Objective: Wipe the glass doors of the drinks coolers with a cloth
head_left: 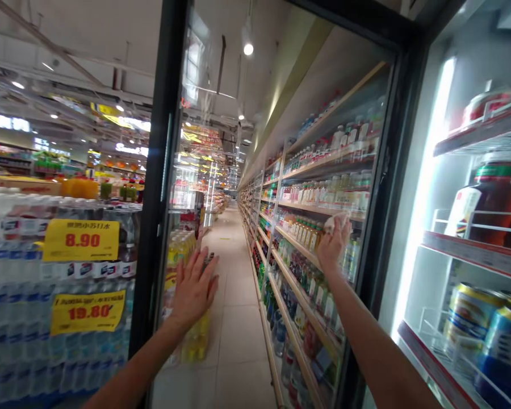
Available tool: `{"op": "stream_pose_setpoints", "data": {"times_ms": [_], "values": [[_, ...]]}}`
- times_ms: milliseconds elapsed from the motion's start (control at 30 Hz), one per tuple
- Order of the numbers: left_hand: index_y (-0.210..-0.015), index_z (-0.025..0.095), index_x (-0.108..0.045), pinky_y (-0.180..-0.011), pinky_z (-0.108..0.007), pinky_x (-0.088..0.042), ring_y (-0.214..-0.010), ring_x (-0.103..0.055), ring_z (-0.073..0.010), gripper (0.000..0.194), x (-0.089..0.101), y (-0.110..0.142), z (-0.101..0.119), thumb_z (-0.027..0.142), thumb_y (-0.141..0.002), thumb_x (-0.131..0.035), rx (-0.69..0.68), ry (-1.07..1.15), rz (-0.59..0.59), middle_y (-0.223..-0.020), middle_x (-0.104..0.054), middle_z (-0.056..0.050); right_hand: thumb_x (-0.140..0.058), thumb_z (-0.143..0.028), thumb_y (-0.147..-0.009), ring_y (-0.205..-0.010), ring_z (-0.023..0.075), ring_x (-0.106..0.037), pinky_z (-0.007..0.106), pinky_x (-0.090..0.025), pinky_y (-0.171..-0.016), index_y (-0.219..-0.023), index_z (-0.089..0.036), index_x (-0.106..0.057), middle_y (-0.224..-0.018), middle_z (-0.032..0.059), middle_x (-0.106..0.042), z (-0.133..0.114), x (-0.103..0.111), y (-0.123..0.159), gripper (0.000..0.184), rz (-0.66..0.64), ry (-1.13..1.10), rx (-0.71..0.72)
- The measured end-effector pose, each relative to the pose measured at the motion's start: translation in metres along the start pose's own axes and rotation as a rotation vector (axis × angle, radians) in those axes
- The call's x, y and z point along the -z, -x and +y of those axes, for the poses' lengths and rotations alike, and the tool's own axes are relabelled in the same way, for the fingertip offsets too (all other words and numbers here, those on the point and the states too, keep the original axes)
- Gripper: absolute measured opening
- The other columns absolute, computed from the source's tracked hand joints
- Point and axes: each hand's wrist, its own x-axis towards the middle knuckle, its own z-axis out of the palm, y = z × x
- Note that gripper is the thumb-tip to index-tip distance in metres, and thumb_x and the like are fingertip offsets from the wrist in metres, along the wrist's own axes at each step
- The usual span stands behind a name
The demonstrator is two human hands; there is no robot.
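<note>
My left hand (193, 289) lies flat with spread fingers on the glass pane of a black-framed cooler door (234, 142), holding nothing. My right hand (333, 247) presses a crumpled white cloth (336, 223) against the same pane, further to the right. The door stands swung open. Through its glass I see a long aisle of shelved bottles. Part of the cloth is hidden by my fingers.
Stacked, shrink-wrapped water bottles (46, 307) with yellow price signs (80, 240) stand at the left. On the right, lit cooler shelves (479, 250) hold large bottles and cans. A tiled floor (234, 341) runs down the aisle beyond the door.
</note>
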Motion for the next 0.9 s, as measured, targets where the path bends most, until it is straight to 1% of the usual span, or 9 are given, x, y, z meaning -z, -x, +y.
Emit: {"op": "stream_pose_setpoints", "data": {"times_ms": [67,167,267,467,567,700,767,833,900], "values": [[-0.132,0.023,-0.038,-0.109,-0.048,-0.015,-0.134,-0.022,-0.0226,0.048,0.002,-0.032,0.016,0.030,-0.086,-0.046,-0.042,0.011,0.002,-0.140,-0.036,-0.010,-0.034,-0.016,-0.082,-0.136,0.0266,-0.018,0.057,-0.023,-0.105,-0.136,-0.018,-0.031,-0.145,0.0125,-0.025,-0.014,-0.004,0.001,0.054,-0.022,-0.012,0.036],[-0.133,0.022,-0.036,-0.110,-0.047,-0.012,-0.135,-0.019,-0.0230,0.048,-0.001,-0.081,0.036,0.035,-0.087,-0.043,-0.099,-0.014,0.011,-0.143,-0.029,-0.009,-0.037,-0.017,-0.082,-0.136,0.0243,-0.017,0.052,-0.025,-0.106,-0.137,-0.023,-0.029,-0.145,0.0088,-0.028,-0.042,-0.006,0.013,0.056,-0.181,-0.075,0.324],[-0.137,0.024,-0.029,-0.110,-0.047,-0.009,-0.136,-0.017,-0.0228,0.051,-0.006,-0.104,0.047,0.035,-0.088,-0.041,-0.094,-0.047,0.024,-0.145,-0.025,-0.008,-0.039,-0.018,-0.081,-0.135,0.0233,-0.020,0.051,-0.025,-0.107,-0.134,-0.023,-0.035,-0.143,0.0080,-0.032,-0.025,0.004,0.012,0.053,-0.280,-0.075,0.398],[-0.138,0.024,-0.025,-0.110,-0.048,-0.007,-0.136,-0.014,-0.0228,0.054,-0.002,-0.099,0.053,0.036,-0.088,-0.041,-0.090,-0.065,0.007,-0.146,-0.021,-0.007,-0.031,-0.020,-0.080,-0.133,0.0291,-0.024,0.057,-0.023,-0.104,-0.131,-0.006,-0.039,-0.140,0.0202,-0.033,0.070,0.024,-0.035,0.053,0.004,0.073,-0.294],[-0.138,0.024,-0.027,-0.110,-0.048,-0.008,-0.136,-0.015,-0.0227,0.053,-0.001,-0.099,0.054,0.036,-0.088,-0.041,-0.077,-0.063,0.007,-0.146,-0.023,-0.007,-0.031,-0.020,-0.081,-0.134,0.0279,-0.021,0.054,-0.021,-0.107,-0.130,-0.005,-0.040,-0.140,0.0199,-0.033,0.034,0.014,-0.034,0.052,-0.015,0.024,-0.187],[-0.138,0.024,-0.027,-0.110,-0.048,-0.008,-0.136,-0.017,-0.0232,0.054,-0.002,-0.100,0.051,0.035,-0.087,-0.043,-0.078,-0.051,0.004,-0.145,-0.024,-0.007,-0.036,-0.018,-0.080,-0.136,0.0223,-0.017,0.048,-0.023,-0.108,-0.132,-0.015,-0.039,-0.141,0.0108,-0.035,-0.045,0.005,-0.008,0.052,-0.298,-0.103,0.392],[-0.138,0.024,-0.026,-0.110,-0.048,-0.009,-0.136,-0.017,-0.0233,0.055,-0.003,-0.100,0.050,0.035,-0.087,-0.043,-0.083,-0.047,0.008,-0.145,-0.025,-0.007,-0.039,-0.017,-0.079,-0.136,0.0212,-0.018,0.047,-0.024,-0.108,-0.131,-0.020,-0.040,-0.141,0.0078,-0.035,-0.049,0.007,-0.005,0.052,-0.388,-0.122,0.552],[-0.138,0.024,-0.025,-0.110,-0.048,-0.009,-0.136,-0.017,-0.0235,0.055,-0.004,-0.100,0.049,0.036,-0.087,-0.043,-0.084,-0.048,0.012,-0.145,-0.025,-0.008,-0.039,-0.016,-0.078,-0.136,0.0210,-0.020,0.048,-0.024,-0.108,-0.130,-0.021,-0.041,-0.141,0.0068,-0.036,-0.025,0.011,-0.015,0.052,-0.340,-0.099,0.476],[-0.138,0.024,-0.025,-0.110,-0.048,-0.009,-0.136,-0.017,-0.0237,0.055,-0.005,-0.100,0.049,0.036,-0.088,-0.042,-0.083,-0.056,0.012,-0.145,-0.024,-0.008,-0.036,-0.017,-0.079,-0.135,0.0226,-0.023,0.051,-0.025,-0.107,-0.130,-0.017,-0.042,-0.141,0.0097,-0.036,0.014,0.014,-0.037,0.051,-0.195,-0.049,0.191]]}}
